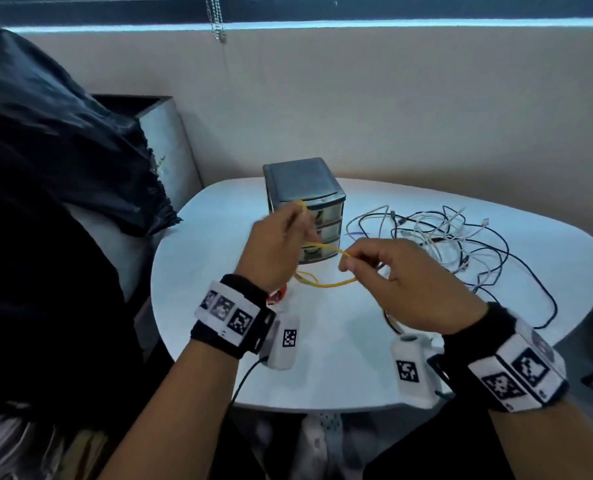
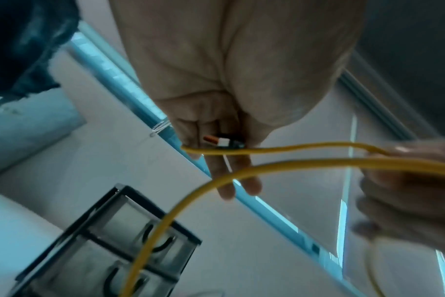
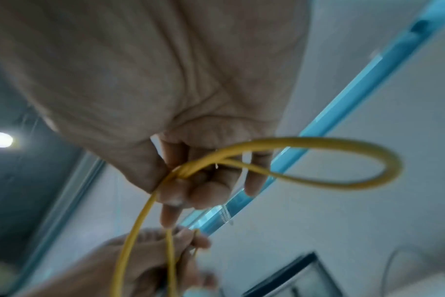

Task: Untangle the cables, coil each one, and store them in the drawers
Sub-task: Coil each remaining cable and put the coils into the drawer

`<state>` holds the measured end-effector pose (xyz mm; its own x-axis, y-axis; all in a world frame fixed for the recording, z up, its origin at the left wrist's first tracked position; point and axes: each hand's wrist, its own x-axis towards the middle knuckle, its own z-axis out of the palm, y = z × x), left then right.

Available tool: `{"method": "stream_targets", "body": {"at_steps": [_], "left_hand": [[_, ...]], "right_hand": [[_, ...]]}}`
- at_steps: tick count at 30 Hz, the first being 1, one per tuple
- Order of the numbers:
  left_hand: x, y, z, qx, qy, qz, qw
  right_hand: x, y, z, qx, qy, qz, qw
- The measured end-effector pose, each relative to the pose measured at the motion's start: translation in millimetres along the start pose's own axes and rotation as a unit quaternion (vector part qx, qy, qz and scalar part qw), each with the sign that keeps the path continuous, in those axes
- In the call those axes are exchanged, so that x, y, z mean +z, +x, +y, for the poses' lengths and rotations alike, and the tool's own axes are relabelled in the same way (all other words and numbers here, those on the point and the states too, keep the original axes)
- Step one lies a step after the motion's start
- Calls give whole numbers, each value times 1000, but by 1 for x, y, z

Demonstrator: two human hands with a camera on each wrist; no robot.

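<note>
A thin yellow cable (image 1: pixel 326 246) is held up between both hands above the white table (image 1: pixel 340 341). My left hand (image 1: pixel 281 237) pinches one bend of it in front of the drawer unit (image 1: pixel 305 209); the left wrist view also shows a small orange-and-white plug (image 2: pixel 216 140) at those fingers. My right hand (image 1: pixel 385 268) pinches the yellow cable (image 3: pixel 267 152) where a loop crosses. More yellow slack (image 1: pixel 322 283) hangs below the hands. A tangle of white and black cables (image 1: pixel 454 237) lies on the table to the right.
The small grey drawer unit has three translucent drawers, all pushed in. A black cloth (image 1: pixel 46 150) covers a chair on the left. A beige wall (image 1: pixel 392 116) stands behind the table. The near edge of the table (image 1: pixel 322 408) is just below my wrists.
</note>
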<state>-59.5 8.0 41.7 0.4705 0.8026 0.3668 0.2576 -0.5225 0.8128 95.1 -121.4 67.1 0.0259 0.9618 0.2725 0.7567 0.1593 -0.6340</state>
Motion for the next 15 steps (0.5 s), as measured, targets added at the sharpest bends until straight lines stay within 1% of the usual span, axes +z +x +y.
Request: {"method": "stream_targets", "body": {"at_steps": [2, 3, 5, 6, 7, 8, 9, 10, 11, 13, 14, 15], "left_hand": [[10, -10, -1, 8, 70, -77, 995], [13, -14, -1, 2, 68, -113, 991], [16, -20, 6, -32, 4, -178, 983], [18, -22, 8, -37, -10, -199, 979], [20, -22, 10, -30, 4, -209, 978], [22, -21, 11, -15, 30, -202, 979], [24, -18, 12, 1, 52, -179, 982], [26, -15, 13, 9, 58, -145, 988], [27, -12, 14, 10, 46, -109, 993], [28, -4, 16, 3, 17, -45, 999], [28, 0, 17, -1, 16, -19, 1000], [28, 2, 18, -1, 18, -1, 1000]], "right_hand": [[-7, 8, 14, -49, -116, 71, 989], [-9, 13, 25, -62, -166, 101, 979], [-11, 23, 48, -51, -235, 132, 962], [-10, 26, 58, -39, -259, 139, 955], [-6, 27, 65, -28, -274, 148, 950], [-1, 27, 69, -18, -275, 159, 948], [5, 25, 69, -7, -257, 174, 951], [12, 22, 65, 7, -220, 198, 955], [18, 18, 56, 23, -170, 241, 955], [31, 6, 37, 44, -73, 341, 936], [37, -3, 29, 53, -38, 378, 924], [42, -10, 22, 69, -5, 395, 916]]}}
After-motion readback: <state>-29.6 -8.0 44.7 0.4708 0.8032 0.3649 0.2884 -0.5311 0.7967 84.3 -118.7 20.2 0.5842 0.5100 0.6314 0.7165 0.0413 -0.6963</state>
